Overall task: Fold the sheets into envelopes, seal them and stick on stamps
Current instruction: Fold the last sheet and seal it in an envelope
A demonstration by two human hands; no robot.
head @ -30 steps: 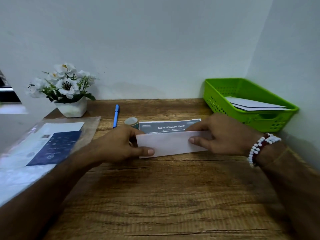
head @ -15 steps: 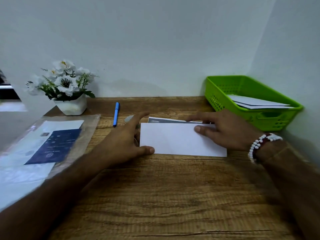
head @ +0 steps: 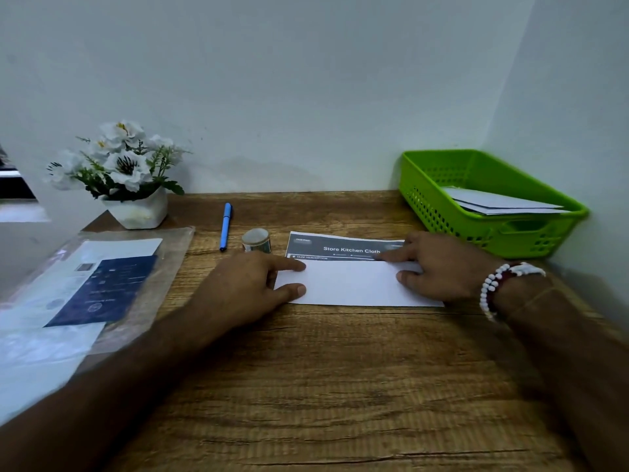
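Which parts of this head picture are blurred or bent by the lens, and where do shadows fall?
Head view: the plastic sleeve at the left edge is smeared and soft; the heading on the folded sheet is readable; the wide lens leans the wall corner; light is dim and even, with a soft shadow near the green basket.

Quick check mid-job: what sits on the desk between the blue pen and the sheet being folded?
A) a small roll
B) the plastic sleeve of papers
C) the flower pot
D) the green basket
A: the small roll stands on the wood just right of the blue pen and just left of the far corner of the sheet.
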